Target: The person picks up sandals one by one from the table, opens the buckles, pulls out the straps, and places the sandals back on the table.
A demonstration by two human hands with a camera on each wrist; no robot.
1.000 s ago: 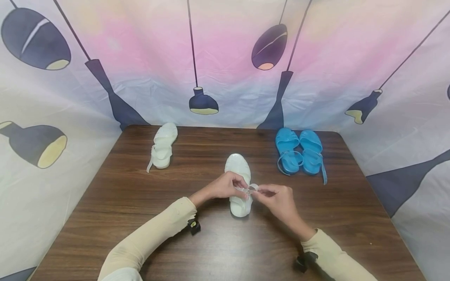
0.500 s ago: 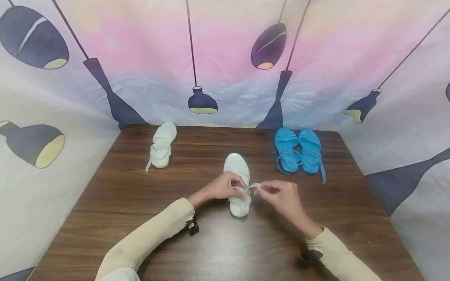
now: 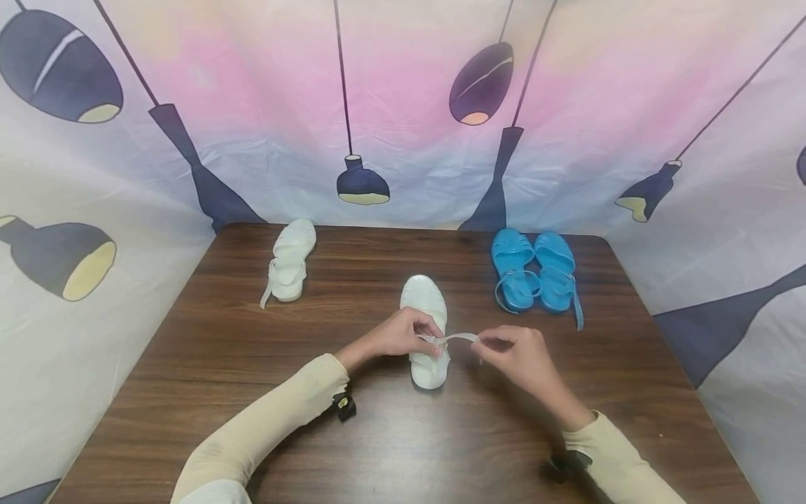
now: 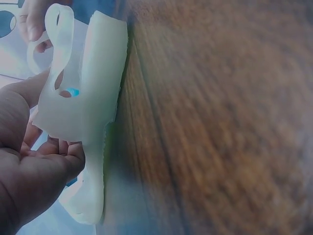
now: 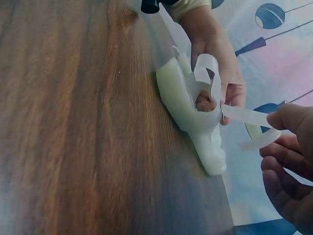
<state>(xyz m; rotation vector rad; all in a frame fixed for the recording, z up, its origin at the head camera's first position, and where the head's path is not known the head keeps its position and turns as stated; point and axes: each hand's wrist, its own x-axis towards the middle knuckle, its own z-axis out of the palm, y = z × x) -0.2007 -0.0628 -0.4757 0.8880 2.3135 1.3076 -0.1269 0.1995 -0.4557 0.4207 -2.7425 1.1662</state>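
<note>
A white jelly sandal (image 3: 423, 294) lies on the wooden table, toe pointing away. My left hand (image 3: 403, 332) reaches over its left side and holds the ankle strap near the buckle between thumb and fingers. To the right of the sandal, my right hand (image 3: 521, 355) pinches the free part of the strap (image 3: 464, 336), drawn out sideways. The right wrist view shows this strap (image 5: 247, 116) running from a small metal buckle (image 5: 223, 113) to my right thumb and fingers, its end curling back below them. Part of the left fingers hides behind the sandal in the left wrist view.
A second white sandal (image 3: 293, 262), its strap loose, lies at the back left of the table (image 3: 352, 266). Two blue sandals (image 3: 513, 252) stand side by side at the back right. A printed cloth backdrop (image 3: 403, 84) hangs behind the table.
My right hand has moved to the right, and a longer stretch of strap now spans from the buckle to its fingers. The left hand and the sandal have stayed nearly in place.
</note>
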